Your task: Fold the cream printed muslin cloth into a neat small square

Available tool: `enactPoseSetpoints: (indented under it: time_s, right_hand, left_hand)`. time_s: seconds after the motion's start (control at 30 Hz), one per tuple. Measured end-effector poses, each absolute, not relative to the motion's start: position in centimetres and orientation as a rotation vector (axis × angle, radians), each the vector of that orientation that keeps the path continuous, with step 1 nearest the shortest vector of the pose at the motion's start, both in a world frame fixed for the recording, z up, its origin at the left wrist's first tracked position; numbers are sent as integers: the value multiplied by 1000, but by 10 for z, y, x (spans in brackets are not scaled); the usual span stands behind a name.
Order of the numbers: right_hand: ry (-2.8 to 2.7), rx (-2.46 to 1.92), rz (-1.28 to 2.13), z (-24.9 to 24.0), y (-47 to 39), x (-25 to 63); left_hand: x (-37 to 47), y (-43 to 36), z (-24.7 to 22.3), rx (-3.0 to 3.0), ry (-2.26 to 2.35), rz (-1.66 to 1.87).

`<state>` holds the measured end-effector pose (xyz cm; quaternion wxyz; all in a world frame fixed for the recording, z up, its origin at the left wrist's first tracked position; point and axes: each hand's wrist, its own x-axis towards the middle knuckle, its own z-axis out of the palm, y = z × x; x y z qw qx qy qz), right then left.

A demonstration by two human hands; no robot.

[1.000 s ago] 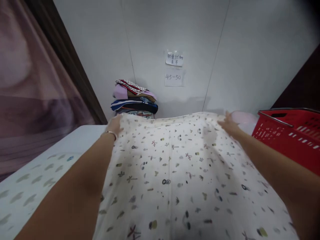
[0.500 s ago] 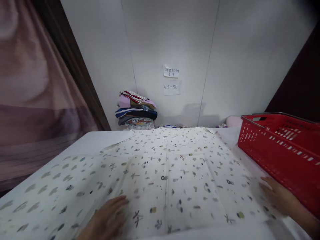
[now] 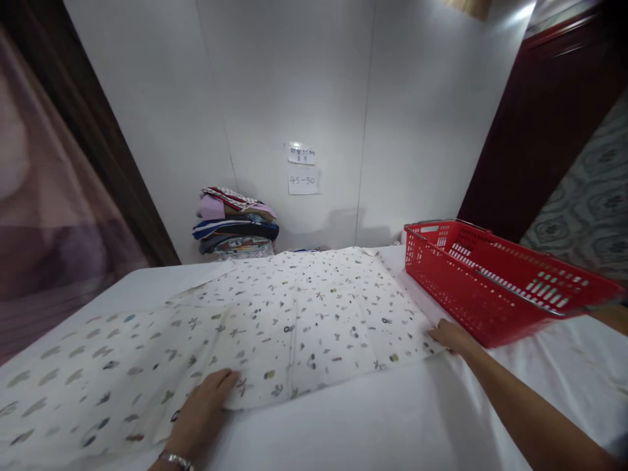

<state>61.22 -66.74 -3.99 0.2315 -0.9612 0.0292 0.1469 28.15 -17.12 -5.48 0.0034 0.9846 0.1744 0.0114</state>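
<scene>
A white cloth (image 3: 324,327) printed with small palm trees and other little motifs is spread over the table, with crease lines running through it. At its near edge, left of the middle, is my left hand (image 3: 209,402), wearing a bracelet, with its fingers drawn together on the fabric; the fingertips are partly hidden. My right hand (image 3: 452,337) pinches the cloth's near right corner, close beside the red basket (image 3: 441,281). Toward the left, a part of the cloth with larger leaf-like prints reaches nearer to me.
Folded fabrics (image 3: 235,226) are stacked at the back left against the wall. Two paper notes (image 3: 303,181) are stuck on the wall. White covering (image 3: 343,432) shows on the table in front. A pink curtain (image 3: 59,261) hangs at left; a dark red door (image 3: 534,131) stands at right.
The view has swung to the right, showing more of the basket and the door. My right hand has closed at the cloth's corner, and the near edge now lies farther from me.
</scene>
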Motion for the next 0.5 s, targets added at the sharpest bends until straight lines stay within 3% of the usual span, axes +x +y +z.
enactPoseSetpoints:
  time_s: [0.3,0.5]
  right_hand:
    - [45,-2239,421,-14,-720,571]
    - [174,-2237,476,-38,-807,521]
  left_hand:
    - [257,-196,8,3051,501,78]
    - [180,-226,-48,3004,360,-235]
